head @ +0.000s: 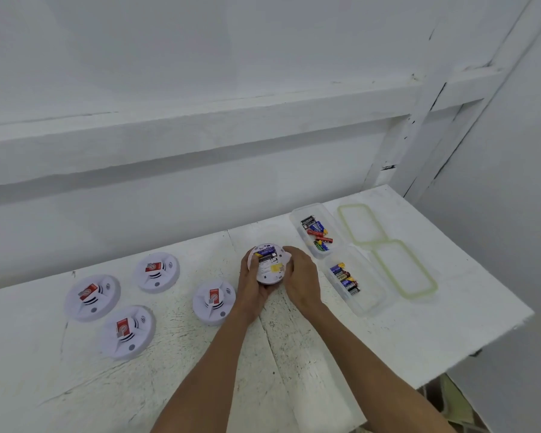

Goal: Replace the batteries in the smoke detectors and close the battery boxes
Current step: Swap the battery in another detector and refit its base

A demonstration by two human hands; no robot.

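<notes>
— Lower rim of the held smoke detector (269,267)? Hidden behind the left hand (253,282) and right hand (300,276).

— Print on the batteries (316,232) in the far box? Too small to read. Both forearms, plus the worktop (294,354), cut off at the bottom edge.

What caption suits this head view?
Both hands hold an upturned smoke detector, battery showing; four more detectors wait.

Five smoke detectors (92,297), two battery boxes (313,228), two lids (361,224).
</notes>
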